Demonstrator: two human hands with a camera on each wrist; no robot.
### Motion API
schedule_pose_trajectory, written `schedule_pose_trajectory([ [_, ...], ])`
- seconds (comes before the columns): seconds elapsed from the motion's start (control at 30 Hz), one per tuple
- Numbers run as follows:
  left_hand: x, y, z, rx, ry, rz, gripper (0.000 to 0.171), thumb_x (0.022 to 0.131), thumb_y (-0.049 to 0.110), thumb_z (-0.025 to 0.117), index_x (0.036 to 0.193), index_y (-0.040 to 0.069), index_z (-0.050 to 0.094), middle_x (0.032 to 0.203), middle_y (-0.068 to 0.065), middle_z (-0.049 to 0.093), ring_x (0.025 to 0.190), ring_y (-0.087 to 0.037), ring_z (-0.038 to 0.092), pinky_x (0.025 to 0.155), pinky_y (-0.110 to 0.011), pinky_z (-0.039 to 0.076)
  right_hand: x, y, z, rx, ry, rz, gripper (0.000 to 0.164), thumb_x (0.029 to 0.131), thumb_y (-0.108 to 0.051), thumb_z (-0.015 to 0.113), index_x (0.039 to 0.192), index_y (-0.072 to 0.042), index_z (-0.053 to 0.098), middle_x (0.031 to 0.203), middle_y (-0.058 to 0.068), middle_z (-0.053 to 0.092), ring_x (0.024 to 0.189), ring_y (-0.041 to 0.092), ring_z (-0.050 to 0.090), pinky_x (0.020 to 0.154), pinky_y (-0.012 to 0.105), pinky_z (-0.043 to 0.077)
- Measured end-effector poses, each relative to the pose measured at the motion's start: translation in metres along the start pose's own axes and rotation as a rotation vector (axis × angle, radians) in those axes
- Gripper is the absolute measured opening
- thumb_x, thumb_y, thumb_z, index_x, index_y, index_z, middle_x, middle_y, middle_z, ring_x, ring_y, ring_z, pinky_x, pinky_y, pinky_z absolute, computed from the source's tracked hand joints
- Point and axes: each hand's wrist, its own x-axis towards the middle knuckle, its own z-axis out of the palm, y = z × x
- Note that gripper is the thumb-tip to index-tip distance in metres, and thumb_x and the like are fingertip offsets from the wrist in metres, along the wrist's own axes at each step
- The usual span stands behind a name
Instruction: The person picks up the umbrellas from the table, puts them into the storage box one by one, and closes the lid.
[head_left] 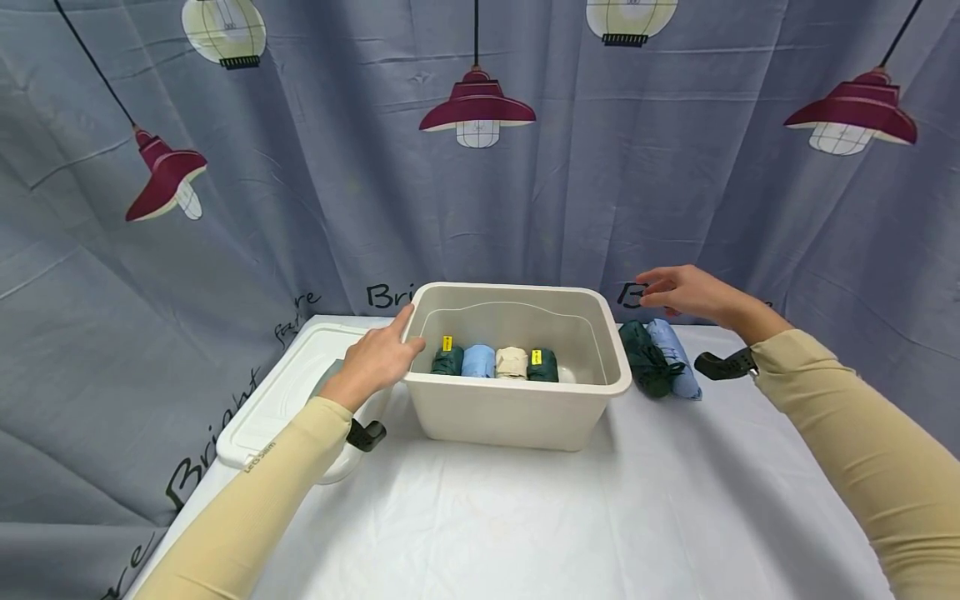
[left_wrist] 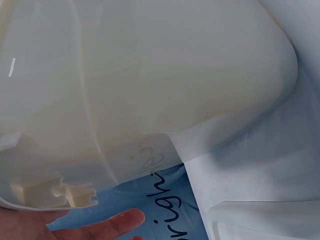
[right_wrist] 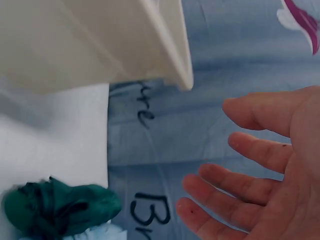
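Observation:
My left hand [head_left: 378, 354] rests at the left rim of a cream plastic bin [head_left: 510, 412], its index finger stretched along the edge. In the left wrist view, straight fingers [left_wrist: 112, 225] show beside the bin's outer wall. Inside stand rolled cloth bundles in a row: dark green [head_left: 447, 362], light blue [head_left: 478, 362], beige [head_left: 512, 363] and another dark green [head_left: 542, 367]. My right hand [head_left: 690, 292] hovers empty, fingers loosely spread, above a dark green bundle [head_left: 647, 358] and a light blue bundle [head_left: 675, 358] lying right of the bin.
A white lid [head_left: 262, 408] lies on the table [head_left: 465, 525] left of the bin, partly behind my left arm. Under that forearm a rounded white piece [head_left: 341, 468] shows. A grey-blue curtain [head_left: 360, 167] with printed lamps hangs close behind the table.

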Motion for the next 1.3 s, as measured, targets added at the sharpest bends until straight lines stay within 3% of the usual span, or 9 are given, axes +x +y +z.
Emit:
schedule_pose_trajectory([
  [0.2, 0.0, -0.001, 0.0, 0.002, 0.005, 0.001, 0.073, 0.097, 0.05, 0.038, 0.163, 0.031, 0.012, 0.145, -0.018, 0.055, 0.122, -0.035, 0.058, 0.087, -0.055, 0.047, 0.002, 0.021, 0.002, 0.042, -0.004, 0.037, 0.068, 0.101, -0.037, 0.059, 0.155, -0.003, 0.034, 0.151, 0.032, 0.041, 0.132, 0.047, 0.048, 0.099, 0.054, 0.05],
  [0.77, 0.0, 0.0, 0.0, -0.002, 0.005, 0.0, 0.073, 0.098, 0.05, 0.039, 0.163, 0.033, 0.011, 0.145, -0.018, 0.055, 0.123, -0.036, 0.058, 0.09, -0.056, 0.047, 0.011, 0.069, 0.02, 0.098, 0.022, 0.103, 0.078, 0.098, -0.045, 0.061, 0.155, -0.002, 0.031, 0.151, 0.034, 0.039, 0.132, 0.049, 0.045, 0.104, 0.061, 0.043],
  [1.3, 0.0, 0.0, 0.001, 0.0, 0.012, 0.007, 0.072, 0.098, 0.048, 0.04, 0.163, 0.032, 0.013, 0.142, -0.018, 0.057, 0.12, -0.035, 0.06, 0.088, -0.056, 0.047, 0.02, 0.104, 0.042, 0.129, 0.057, 0.201, 0.074, 0.099, -0.038, 0.059, 0.155, 0.001, 0.03, 0.153, 0.037, 0.031, 0.136, 0.053, 0.037, 0.106, 0.066, 0.038],
])
